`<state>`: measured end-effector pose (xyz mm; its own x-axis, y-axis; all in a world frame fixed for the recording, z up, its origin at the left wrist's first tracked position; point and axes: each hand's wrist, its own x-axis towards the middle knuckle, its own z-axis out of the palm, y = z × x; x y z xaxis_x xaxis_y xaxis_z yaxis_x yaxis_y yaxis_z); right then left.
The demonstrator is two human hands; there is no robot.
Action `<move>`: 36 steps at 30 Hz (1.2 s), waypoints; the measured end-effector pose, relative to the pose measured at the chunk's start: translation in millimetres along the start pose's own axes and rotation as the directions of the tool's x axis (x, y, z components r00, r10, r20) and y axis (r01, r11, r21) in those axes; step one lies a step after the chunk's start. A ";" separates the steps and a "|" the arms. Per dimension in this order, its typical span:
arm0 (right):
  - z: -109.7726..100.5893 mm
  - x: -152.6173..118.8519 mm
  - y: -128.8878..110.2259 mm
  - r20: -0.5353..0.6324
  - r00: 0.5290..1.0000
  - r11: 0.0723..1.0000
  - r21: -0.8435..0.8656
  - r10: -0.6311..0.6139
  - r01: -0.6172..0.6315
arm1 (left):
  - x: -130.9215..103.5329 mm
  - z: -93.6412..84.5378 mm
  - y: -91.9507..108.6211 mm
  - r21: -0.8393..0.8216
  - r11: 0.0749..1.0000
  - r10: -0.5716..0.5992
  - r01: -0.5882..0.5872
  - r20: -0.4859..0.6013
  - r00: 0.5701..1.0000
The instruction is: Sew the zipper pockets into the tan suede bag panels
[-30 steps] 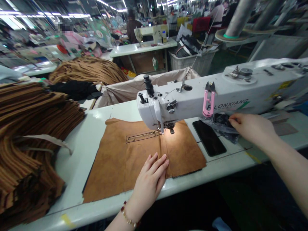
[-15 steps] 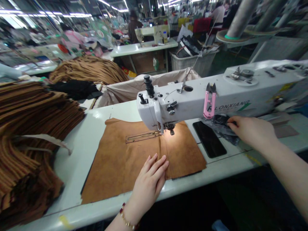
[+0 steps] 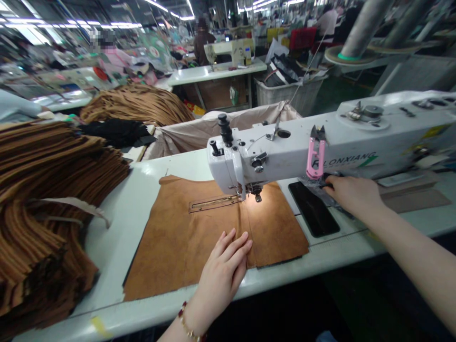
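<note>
One zippered panel (image 3: 171, 247) under the spread left hand (image 3: 223, 266) could be skewed by uneven pressure; right hand (image 3: 351, 194), three o'clock: grip unclear.

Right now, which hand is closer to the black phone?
Right. The right hand is just right of the phone; the left hand rests on the brown piece, farther off to the phone's left.

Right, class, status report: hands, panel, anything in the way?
Left hand resting on brown panel. Right hand at plastic bag. Panel under machine head. Phone beside panel, not on it.
</note>
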<state>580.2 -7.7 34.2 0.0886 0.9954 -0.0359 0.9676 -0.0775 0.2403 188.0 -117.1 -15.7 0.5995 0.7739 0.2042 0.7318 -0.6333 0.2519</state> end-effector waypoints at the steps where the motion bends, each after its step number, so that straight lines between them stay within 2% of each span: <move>1: -0.1 -1.2 -0.9 -0.010 1.000 1.000 -0.005 0.006 -0.006 | 0.1 0.0 0.1 -0.003 1.000 -0.002 0.002 0.000 1.000; 6: -9.1 -12.0 -2.4 -0.094 0.993 0.997 -0.008 0.073 -0.074 | 0.4 0.8 -0.3 -0.027 1.000 -0.009 0.009 -0.003 1.000; 10: -22.5 -32.8 6.6 -0.175 0.969 0.985 0.022 0.174 -0.172 | 0.2 0.8 0.1 -0.041 0.999 -0.008 0.008 -0.004 1.000; 12: -30.0 -50.5 9.1 -0.232 0.942 0.965 0.159 0.240 -0.207 | 0.4 0.2 0.8 -0.052 0.999 -0.014 0.014 0.003 1.000; 14: -36.4 -71.3 1.9 -0.248 0.929 0.903 0.399 0.276 -0.162 | 1.1 -0.8 1.7 -0.077 0.997 -0.026 0.027 0.009 1.000; 16: -39.2 -90.9 -20.0 -0.213 0.951 0.810 0.583 0.223 -0.060 | 1.9 -1.8 2.6 -0.119 0.992 -0.041 0.041 0.004 0.999; 17: -38.9 -99.2 -36.4 -0.200 0.966 0.789 0.614 0.165 -0.007 | 2.3 -2.1 2.9 -0.145 0.988 -0.050 0.050 0.001 0.999; 19: -35.5 -111.6 -76.3 -0.210 0.977 0.814 0.573 0.034 0.095 | 2.6 -1.9 3.2 -0.200 0.977 -0.074 0.071 -0.005 0.997; 22: -28.4 -119.6 -131.9 -0.190 0.964 0.870 0.422 -0.189 0.254 | 1.1 0.1 3.2 -0.270 0.958 -0.107 0.102 -0.005 0.994; 24: -25.0 -117.2 -150.6 -0.151 0.943 0.881 0.337 -0.297 0.331 | -0.7 1.5 3.7 -0.299 0.948 -0.118 0.110 -0.010 0.993; 26: -21.8 -108.4 -151.1 -0.164 0.924 0.871 0.310 -0.345 0.381 | -2.4 2.4 4.5 -0.317 0.941 -0.125 0.114 -0.015 0.992; 28: -16.5 -94.5 -139.6 -0.247 0.870 0.797 0.351 -0.427 0.491 | -3.5 2.6 5.1 -0.329 0.937 -0.128 0.114 -0.023 0.991; 29: -12.6 -86.5 -132.3 -0.298 0.813 0.718 0.381 -0.500 0.582 | -3.8 2.6 5.1 -0.333 0.936 -0.128 0.112 -0.026 0.991; 31: -1.9 -71.2 -119.9 -0.376 0.637 0.484 0.426 -0.673 0.764 | -4.3 2.3 4.8 -0.341 0.934 -0.124 0.107 -0.029 0.992; 33: 10.3 -60.2 -113.6 -0.424 0.487 0.301 0.434 -0.763 0.849 | -4.8 1.7 4.1 -0.347 0.933 -0.117 0.099 -0.031 0.993; 34: 15.7 -57.2 -112.9 -0.435 0.449 0.256 0.432 -0.781 0.865 | -5.1 1.3 3.9 -0.351 0.931 -0.117 0.099 -0.031 0.993; 36: 23.2 -56.6 -114.7 -0.443 0.430 0.236 0.428 -0.787 0.872 | -5.6 0.2 3.6 -0.360 0.927 -0.122 0.104 -0.029 0.992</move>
<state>469.8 -56.5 -13.8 -0.8278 0.5141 0.2248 0.4071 0.8260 -0.3899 187.4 -123.7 -16.1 0.4962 0.8451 0.1991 0.6238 -0.5065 0.5953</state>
